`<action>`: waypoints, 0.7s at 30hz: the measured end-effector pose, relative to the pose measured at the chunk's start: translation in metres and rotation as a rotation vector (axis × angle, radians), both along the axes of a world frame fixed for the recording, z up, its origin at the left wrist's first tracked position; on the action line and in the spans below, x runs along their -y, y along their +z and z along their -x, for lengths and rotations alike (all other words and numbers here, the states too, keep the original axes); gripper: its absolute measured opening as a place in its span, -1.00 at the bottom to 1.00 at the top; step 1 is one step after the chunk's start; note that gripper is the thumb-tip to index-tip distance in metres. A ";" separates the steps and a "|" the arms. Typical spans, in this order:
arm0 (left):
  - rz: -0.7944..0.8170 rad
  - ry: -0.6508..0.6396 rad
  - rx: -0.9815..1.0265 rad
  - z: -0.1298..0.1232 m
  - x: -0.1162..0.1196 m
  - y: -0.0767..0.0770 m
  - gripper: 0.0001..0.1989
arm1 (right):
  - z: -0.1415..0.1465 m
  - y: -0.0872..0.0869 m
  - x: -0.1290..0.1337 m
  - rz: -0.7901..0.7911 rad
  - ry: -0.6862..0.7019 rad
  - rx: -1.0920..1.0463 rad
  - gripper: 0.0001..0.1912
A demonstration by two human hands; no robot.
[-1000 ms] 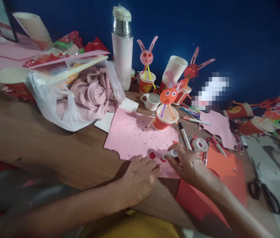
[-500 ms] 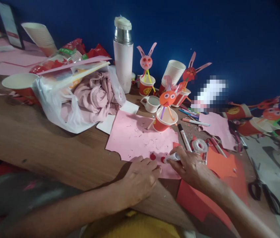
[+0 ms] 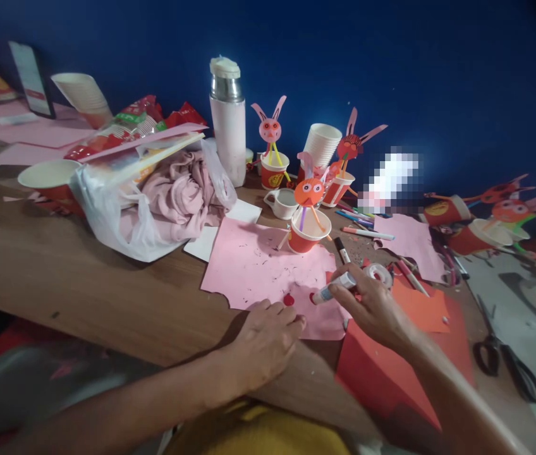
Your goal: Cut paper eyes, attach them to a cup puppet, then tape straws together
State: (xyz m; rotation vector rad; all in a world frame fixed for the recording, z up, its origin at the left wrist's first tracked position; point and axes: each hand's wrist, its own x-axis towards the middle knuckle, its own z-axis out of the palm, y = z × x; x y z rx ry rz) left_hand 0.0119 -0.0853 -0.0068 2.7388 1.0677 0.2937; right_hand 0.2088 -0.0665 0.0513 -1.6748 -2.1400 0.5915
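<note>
White glue stick [image 3: 337, 287], or a tube much like one, slants above the pink paper sheet [image 3: 258, 265], its lower end at the right one of two small red discs; whether it touches is unclear. The right hand [image 3: 375, 303] grips its upper part between thumb and bent fingers. The other red disc [image 3: 289, 299] lies on the sheet, near the fingertips of the left hand [image 3: 270, 332]. That hand rests palm down at the sheet's near edge, fingers together and slightly curled; whether it holds anything underneath cannot be told.

On the sheet's far part stands a red paper cup [image 3: 304, 241] bearing an orange long-eared figure [image 3: 309, 192]. Just beyond the right hand are a tape roll [image 3: 378, 274] and a black-capped marker [image 3: 342, 251]. Orange paper [image 3: 414, 306] overlaps a red sheet [image 3: 386, 373] to the right, with black-handled scissors [image 3: 526, 379] farther out. Behind stand a white mug [image 3: 283, 204] and a vacuum flask [image 3: 229, 133].
</note>
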 end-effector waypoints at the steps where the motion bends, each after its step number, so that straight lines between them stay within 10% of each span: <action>1: 0.007 0.009 0.015 0.000 0.000 0.000 -0.78 | -0.001 0.001 0.000 0.002 -0.003 -0.016 -0.80; 12: -0.005 0.054 0.505 0.004 -0.027 0.036 -0.86 | -0.007 -0.002 0.002 0.190 -0.014 -0.653 -0.77; 21: -0.059 -0.091 0.507 -0.011 -0.033 0.046 -0.87 | -0.011 -0.011 0.002 0.279 -0.006 -0.885 -0.72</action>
